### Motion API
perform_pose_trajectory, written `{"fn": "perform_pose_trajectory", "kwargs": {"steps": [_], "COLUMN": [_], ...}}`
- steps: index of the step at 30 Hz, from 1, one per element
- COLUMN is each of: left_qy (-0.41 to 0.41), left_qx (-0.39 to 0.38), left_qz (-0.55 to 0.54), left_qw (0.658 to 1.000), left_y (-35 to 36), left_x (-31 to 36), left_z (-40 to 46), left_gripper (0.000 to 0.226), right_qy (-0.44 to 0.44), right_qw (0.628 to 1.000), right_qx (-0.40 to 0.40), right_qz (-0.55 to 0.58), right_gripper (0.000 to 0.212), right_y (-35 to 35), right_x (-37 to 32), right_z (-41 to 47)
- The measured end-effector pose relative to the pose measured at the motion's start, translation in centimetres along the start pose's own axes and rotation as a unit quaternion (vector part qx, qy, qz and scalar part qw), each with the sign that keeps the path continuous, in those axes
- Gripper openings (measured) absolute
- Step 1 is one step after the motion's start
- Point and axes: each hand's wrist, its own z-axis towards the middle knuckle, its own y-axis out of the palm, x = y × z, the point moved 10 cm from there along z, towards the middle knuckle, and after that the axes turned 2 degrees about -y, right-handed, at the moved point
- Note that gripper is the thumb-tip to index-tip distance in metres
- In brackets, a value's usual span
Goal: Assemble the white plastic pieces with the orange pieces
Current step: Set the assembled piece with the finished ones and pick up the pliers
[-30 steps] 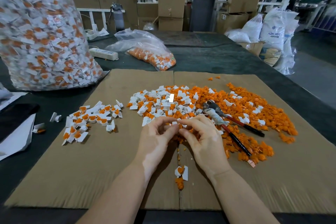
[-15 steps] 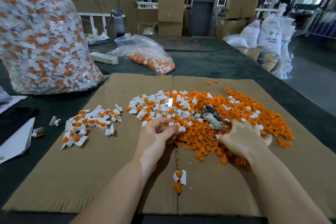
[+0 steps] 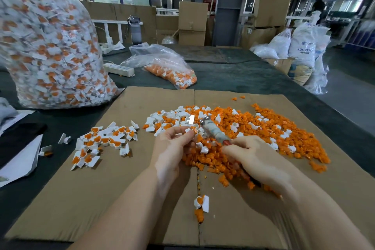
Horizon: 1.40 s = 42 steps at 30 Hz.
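A heap of loose orange pieces point(image 3: 269, 140) mixed with white pieces point(image 3: 174, 116) covers the middle of the cardboard sheet point(image 3: 121, 199). My left hand point(image 3: 172, 148) pinches a small white piece with an orange insert point(image 3: 193, 132) at its fingertips. My right hand point(image 3: 255, 160) grips the handles of the pliers point(image 3: 212, 131), whose taped jaws point up and left, right beside that piece. Left of the heap lies a group of assembled white-and-orange parts point(image 3: 103, 140). One more assembled part point(image 3: 202, 203) sits near the fold of the cardboard.
A big clear bag of assembled parts point(image 3: 48, 46) stands at the back left. A smaller bag of pieces point(image 3: 170, 71) and a white power strip point(image 3: 119, 69) lie behind the cardboard. Papers and a dark object point(image 3: 18, 148) lie at the left edge. Boxes and sacks stand beyond the table.
My right hand left the piece, reached right to the pliers, picked them up and brought the jaws to the piece in my left hand. My left hand stayed in place.
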Motion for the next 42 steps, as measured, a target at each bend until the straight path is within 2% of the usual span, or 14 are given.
{"fn": "perform_pose_trajectory", "kwargs": {"steps": [2, 6, 12, 18, 23, 30, 33, 36, 38, 42], "left_qy": [-0.009, -0.020, -0.073, -0.110, -0.103, -0.081, -0.070, -0.041, -0.002, 0.057], "left_qx": [0.013, 0.025, 0.021, 0.023, 0.031, 0.035, 0.033, 0.034, 0.035, 0.024], "left_qz": [0.001, 0.009, -0.040, -0.076, -0.064, -0.069, -0.062, -0.030, 0.049, 0.123], "left_qw": [1.000, 0.999, 0.996, 0.991, 0.992, 0.994, 0.995, 0.998, 0.998, 0.990], "left_y": [-0.2, -0.7, -0.8, -0.7, -0.6, -0.6, -1.2, -2.1, -2.4, -2.1], "left_x": [0.0, 0.0, -0.5, -1.1, -1.0, -0.9, -1.2, -1.6, -1.3, -0.7], "left_z": [0.3, 0.5, 0.4, 0.3, 0.0, 0.0, -0.1, -0.5, -0.9, -1.9], "left_gripper": [0.006, 0.007, 0.012, 0.006, 0.005, 0.005, 0.012, 0.015, 0.017, 0.014], "right_qy": [-0.001, 0.009, 0.008, 0.003, -0.032, -0.055, -0.046, -0.010, 0.018, 0.034], "right_qw": [0.999, 0.995, 0.993, 0.993, 0.997, 0.997, 0.995, 0.978, 0.956, 0.915], "right_qx": [-0.043, -0.074, -0.096, -0.104, -0.053, 0.025, 0.077, 0.168, 0.217, 0.243], "right_qz": [0.022, 0.072, 0.068, 0.047, -0.036, -0.050, -0.046, -0.126, -0.197, -0.319], "right_gripper": [0.036, 0.036, 0.029, 0.024, 0.024, 0.027, 0.031, 0.037, 0.041, 0.052], "right_y": [1.2, 2.1, 2.9, 3.3, 2.9, 2.2, 0.9, -1.6, -3.2, -4.3], "right_x": [-0.6, -0.9, -1.2, -1.5, -1.8, -1.1, 0.2, 2.3, 3.6, 4.9], "right_z": [-0.4, -0.8, -0.9, -0.9, -0.6, -0.3, -0.3, -0.1, 0.0, 0.4]}}
